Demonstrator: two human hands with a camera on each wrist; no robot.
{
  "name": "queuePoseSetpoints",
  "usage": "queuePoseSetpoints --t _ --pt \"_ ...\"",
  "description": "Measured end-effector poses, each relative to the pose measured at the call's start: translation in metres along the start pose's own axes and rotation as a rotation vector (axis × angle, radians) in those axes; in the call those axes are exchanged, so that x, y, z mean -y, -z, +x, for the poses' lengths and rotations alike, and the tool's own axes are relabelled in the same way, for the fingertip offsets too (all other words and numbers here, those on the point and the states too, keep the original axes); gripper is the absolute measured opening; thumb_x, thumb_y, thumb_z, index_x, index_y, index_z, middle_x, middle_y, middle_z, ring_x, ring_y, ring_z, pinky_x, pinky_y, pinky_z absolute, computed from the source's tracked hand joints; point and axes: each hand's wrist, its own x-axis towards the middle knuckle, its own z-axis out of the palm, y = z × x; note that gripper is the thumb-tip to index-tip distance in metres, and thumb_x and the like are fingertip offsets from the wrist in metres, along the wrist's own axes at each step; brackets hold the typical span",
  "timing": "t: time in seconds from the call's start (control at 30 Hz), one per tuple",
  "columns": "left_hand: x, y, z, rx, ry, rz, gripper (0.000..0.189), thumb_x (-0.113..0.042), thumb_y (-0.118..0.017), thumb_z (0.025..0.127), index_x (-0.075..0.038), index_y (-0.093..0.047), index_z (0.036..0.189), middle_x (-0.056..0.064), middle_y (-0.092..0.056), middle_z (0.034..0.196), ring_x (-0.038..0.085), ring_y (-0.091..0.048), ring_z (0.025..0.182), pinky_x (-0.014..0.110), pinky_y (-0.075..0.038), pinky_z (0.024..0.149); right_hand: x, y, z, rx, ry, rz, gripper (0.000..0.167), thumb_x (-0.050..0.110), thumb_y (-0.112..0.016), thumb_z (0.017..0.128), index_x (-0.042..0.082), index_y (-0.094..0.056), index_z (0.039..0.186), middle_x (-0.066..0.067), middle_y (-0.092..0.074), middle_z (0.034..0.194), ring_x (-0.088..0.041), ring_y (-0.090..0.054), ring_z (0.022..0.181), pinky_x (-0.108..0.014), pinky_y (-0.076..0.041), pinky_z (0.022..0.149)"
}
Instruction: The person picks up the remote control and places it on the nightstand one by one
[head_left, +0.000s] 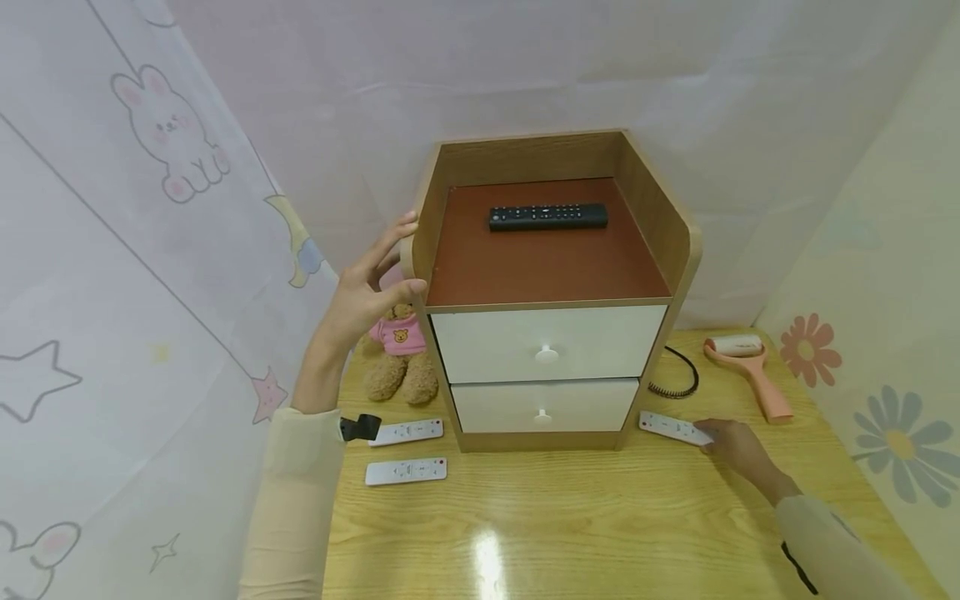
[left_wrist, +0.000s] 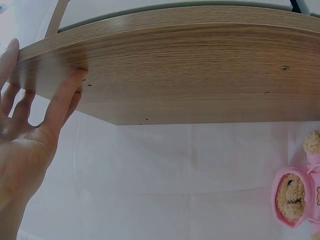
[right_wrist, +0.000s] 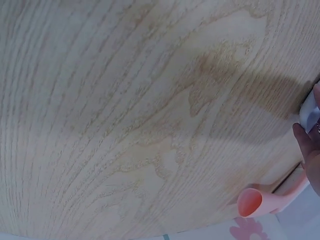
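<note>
A small wooden cabinet (head_left: 551, 275) with two white drawers stands on the table, a black remote control (head_left: 548, 217) lying on its brown top. With extended fingers my left hand (head_left: 360, 296) touches the cabinet's left side panel (left_wrist: 190, 70), the thumb at its front edge. Right of the cabinet, my right hand (head_left: 738, 450) pinches the near end of a white remote control (head_left: 671, 427) low over the table. In the right wrist view only part of this hand (right_wrist: 312, 160) and a bit of the remote (right_wrist: 309, 112) show, at the right edge.
Left of the cabinet sits a teddy bear (head_left: 401, 350) in a pink top, with two white remotes, one nearer (head_left: 406, 471) and one farther (head_left: 412, 431), in front of it. A lint roller (head_left: 757, 375) and a dark toothed headband (head_left: 686, 387) lie at the right. Printed cloth walls enclose the table (head_left: 585, 525).
</note>
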Motion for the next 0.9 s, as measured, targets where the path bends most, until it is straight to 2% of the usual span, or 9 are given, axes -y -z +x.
queuePoseSetpoints --t 0.2,0.47,0.6,0.67,0.77,0.9 --pt "-0.001 -0.001 0.0 0.006 0.002 0.006 0.068 0.015 -0.065 0.083 0.001 -0.038 0.144 0.009 -0.027 0.157 0.02 -0.023 0.144 0.044 -0.023 0.117 0.004 0.007 -0.011 -0.068 0.054 -0.012 0.038 0.001 -0.076 0.076 -0.007 -0.066 0.112 -0.029 -0.064 0.111 -0.049 -0.06 0.1 -0.06 -0.05 0.082" --pt "-0.002 0.0 0.0 0.002 0.015 0.017 0.068 0.015 -0.064 0.084 0.0 -0.038 0.145 0.008 -0.027 0.157 0.019 -0.024 0.144 0.043 -0.022 0.118 0.014 0.021 -0.017 -0.123 0.101 -0.023 0.04 -0.007 -0.074 0.074 -0.007 -0.066 0.113 -0.03 -0.064 0.111 -0.046 -0.063 0.094 -0.055 -0.054 0.071" --pt "-0.003 0.0 0.0 0.006 0.019 0.013 0.067 0.014 -0.064 0.084 -0.001 -0.038 0.145 0.007 -0.026 0.157 0.019 -0.023 0.144 0.044 -0.021 0.118 0.02 0.028 -0.018 -0.147 0.1 -0.026 0.04 -0.006 -0.074 0.075 -0.006 -0.066 0.114 -0.03 -0.064 0.11 -0.035 -0.066 0.082 -0.045 -0.054 0.065" --pt "-0.003 0.0 0.0 0.006 0.023 0.013 0.067 0.013 -0.064 0.085 -0.001 -0.038 0.145 0.007 -0.027 0.157 0.019 -0.024 0.144 0.044 -0.021 0.118 0.025 0.032 -0.018 -0.162 0.107 -0.027 0.039 -0.005 -0.074 0.076 -0.007 -0.066 0.114 -0.031 -0.064 0.109 -0.026 -0.063 0.071 -0.037 -0.052 0.059" --pt "-0.003 0.0 -0.001 0.005 0.027 0.011 0.067 0.012 -0.064 0.085 -0.001 -0.038 0.145 0.006 -0.027 0.157 0.018 -0.023 0.144 0.043 -0.022 0.118 0.032 0.038 -0.017 -0.193 0.13 -0.04 0.037 -0.004 -0.075 0.077 -0.007 -0.066 0.113 -0.031 -0.064 0.109 -0.018 -0.06 0.066 -0.029 -0.049 0.056" --pt "-0.003 -0.001 -0.001 0.001 0.032 0.008 0.066 0.013 -0.064 0.085 -0.001 -0.039 0.145 0.007 -0.027 0.157 0.018 -0.023 0.144 0.043 -0.022 0.117 0.038 0.046 -0.016 -0.211 0.136 -0.029 0.037 -0.004 -0.073 0.079 -0.008 -0.064 0.115 -0.032 -0.063 0.111 -0.005 -0.048 0.054 -0.022 -0.041 0.048"
